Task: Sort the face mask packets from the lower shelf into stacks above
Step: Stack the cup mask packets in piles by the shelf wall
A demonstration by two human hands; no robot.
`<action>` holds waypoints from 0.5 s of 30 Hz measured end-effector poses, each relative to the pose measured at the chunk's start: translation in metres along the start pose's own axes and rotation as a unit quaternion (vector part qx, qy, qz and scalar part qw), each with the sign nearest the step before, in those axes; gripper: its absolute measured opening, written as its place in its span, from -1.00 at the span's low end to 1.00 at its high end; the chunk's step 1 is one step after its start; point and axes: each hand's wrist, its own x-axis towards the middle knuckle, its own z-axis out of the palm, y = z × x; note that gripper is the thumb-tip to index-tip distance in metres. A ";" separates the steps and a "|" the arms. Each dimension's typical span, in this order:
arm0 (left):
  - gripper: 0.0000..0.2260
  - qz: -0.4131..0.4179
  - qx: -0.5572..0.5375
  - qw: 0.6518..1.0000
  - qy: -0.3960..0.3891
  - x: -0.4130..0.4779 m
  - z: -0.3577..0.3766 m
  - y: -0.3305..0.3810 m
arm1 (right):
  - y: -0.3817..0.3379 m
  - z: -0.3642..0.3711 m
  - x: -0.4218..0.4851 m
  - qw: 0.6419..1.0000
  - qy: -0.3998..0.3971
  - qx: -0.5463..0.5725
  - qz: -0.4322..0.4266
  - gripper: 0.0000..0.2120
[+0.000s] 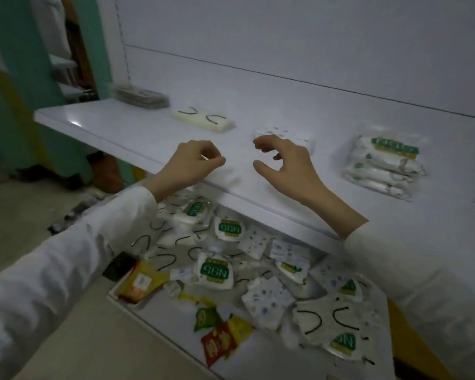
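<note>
Mask packets lie jumbled on lower shelf; stacks sit on upper shelf. Packets are probably light, floppy, slick film: pinch an edge. Right hand fingers spread, loosely curled, empty. Left hand fingers curl to thumb; cannot tell if pinching anything.

Both arms extend forward, covered by white sleeves up to the wrists. The left hand is palm down, fingers curled inward, thumb tip against the index finger. The right hand is palm down, fingers bent, thumb spread apart, holding nothing. The hands are near each other, not touching.
</note>
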 end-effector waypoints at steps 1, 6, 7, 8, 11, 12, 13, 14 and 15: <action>-0.84 -0.004 0.006 1.000 0.002 -0.005 -0.013 -0.014 | -0.011 0.013 0.005 1.000 -0.008 0.006 -0.009 -0.65; -0.81 -0.027 0.029 0.999 0.004 -0.019 -0.085 -0.090 | -0.069 0.090 0.042 0.996 -0.049 0.030 -0.065 -0.66; -0.81 -0.032 0.031 0.999 0.006 -0.021 -0.101 -0.108 | -0.081 0.109 0.050 0.995 -0.054 0.034 -0.076 -0.65; -0.82 -0.039 0.030 0.999 0.005 -0.023 -0.119 -0.125 | -0.094 0.128 0.059 0.994 -0.059 0.040 -0.083 -0.65; -0.84 -0.043 0.044 0.998 0.002 -0.030 -0.167 -0.180 | -0.127 0.192 0.082 0.989 -0.080 0.057 -0.109 -0.63; -0.85 -0.046 0.047 0.998 0.000 -0.033 -0.180 -0.200 | -0.136 0.215 0.086 0.987 -0.096 0.057 -0.117 -0.63; -0.86 -0.054 0.048 0.997 -0.002 -0.036 -0.190 -0.221 | -0.142 0.239 0.090 0.984 -0.114 0.054 -0.123 -0.62; -0.88 -0.062 0.052 0.997 -0.005 -0.038 -0.198 -0.241 | -0.148 0.261 0.092 0.982 -0.134 0.046 -0.127 -0.62; -0.91 -0.074 0.057 0.996 -0.009 -0.041 -0.204 -0.262 | -0.151 0.283 0.095 0.979 -0.155 0.036 -0.130 -0.63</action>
